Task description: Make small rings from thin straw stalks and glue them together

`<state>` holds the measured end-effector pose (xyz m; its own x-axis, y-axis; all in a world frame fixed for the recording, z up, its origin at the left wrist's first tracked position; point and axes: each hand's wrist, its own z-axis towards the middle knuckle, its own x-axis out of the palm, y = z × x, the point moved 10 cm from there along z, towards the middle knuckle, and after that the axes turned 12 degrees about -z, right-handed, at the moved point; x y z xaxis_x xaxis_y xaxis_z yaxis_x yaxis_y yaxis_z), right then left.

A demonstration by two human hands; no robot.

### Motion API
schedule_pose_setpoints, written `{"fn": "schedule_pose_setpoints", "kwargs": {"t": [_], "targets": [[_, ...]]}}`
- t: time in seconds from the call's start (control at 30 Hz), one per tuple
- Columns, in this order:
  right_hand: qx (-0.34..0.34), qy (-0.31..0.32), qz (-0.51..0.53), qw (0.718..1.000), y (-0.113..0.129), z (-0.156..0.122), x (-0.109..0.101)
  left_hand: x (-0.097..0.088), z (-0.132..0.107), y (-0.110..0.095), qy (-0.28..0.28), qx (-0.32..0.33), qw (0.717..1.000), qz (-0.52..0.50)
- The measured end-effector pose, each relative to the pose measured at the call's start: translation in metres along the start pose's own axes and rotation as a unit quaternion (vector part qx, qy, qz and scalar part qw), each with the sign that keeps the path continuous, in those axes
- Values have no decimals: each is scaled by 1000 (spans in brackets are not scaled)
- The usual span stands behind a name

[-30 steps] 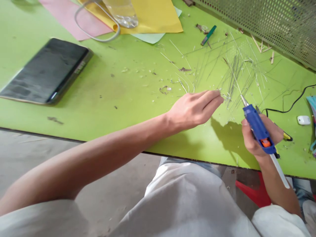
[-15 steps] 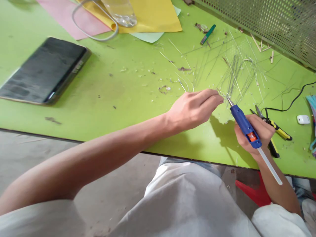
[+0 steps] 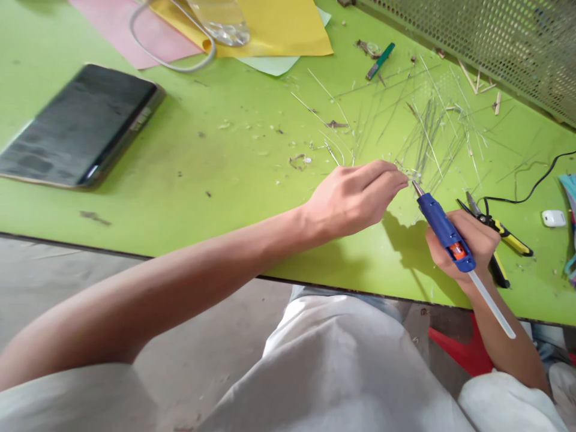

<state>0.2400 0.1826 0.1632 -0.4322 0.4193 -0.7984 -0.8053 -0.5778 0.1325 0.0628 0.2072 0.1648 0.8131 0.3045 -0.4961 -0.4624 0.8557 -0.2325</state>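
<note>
My right hand (image 3: pixel 472 240) is wrapped round a blue glue gun (image 3: pixel 445 231), its metal nozzle pointing up and left. A clear glue stick (image 3: pixel 492 305) sticks out of the gun's back end. My left hand (image 3: pixel 360 195) is closed in a pinch just left of the nozzle, back of the hand up; whatever its fingertips hold is hidden or too small to name. Behind the fingertips, thin wires (image 3: pixel 425 138) lie scattered on the green table. Yellow-handled pliers (image 3: pixel 513 239) lie partly behind my right hand.
A dark tablet-like device (image 3: pixel 81 126) lies at the left. Coloured paper (image 3: pixel 288 30), a clear bottle (image 3: pixel 225 27) and a white cable (image 3: pixel 180 67) are at the back. A green cutter (image 3: pixel 380 61) lies before a perforated metal panel (image 3: pixel 495 54). A small white case (image 3: pixel 553 218) sits right.
The glue gun, in my right hand, has shifted very slightly left, bringing its nozzle nearer my left fingertips. My left hand stays almost still.
</note>
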Motion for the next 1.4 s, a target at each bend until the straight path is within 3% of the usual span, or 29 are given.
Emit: {"fn": "schedule_pose_setpoints", "kwargs": {"t": [0.5,0.8,1.17,1.4], "targets": [[3,0,2,1000,-1,-1,1,1,-1,-1,1,6,999,-31],[13,-34,1,999,4,9,-10,5,-3,3,15,-9,1000,-26],[19,-60,-48,997,6,9,-22,6,-13,-17,49,160,985,51],[22,-21,5,1000,-1,4,-11,11,-13,-22,95,193,972,90]]}}
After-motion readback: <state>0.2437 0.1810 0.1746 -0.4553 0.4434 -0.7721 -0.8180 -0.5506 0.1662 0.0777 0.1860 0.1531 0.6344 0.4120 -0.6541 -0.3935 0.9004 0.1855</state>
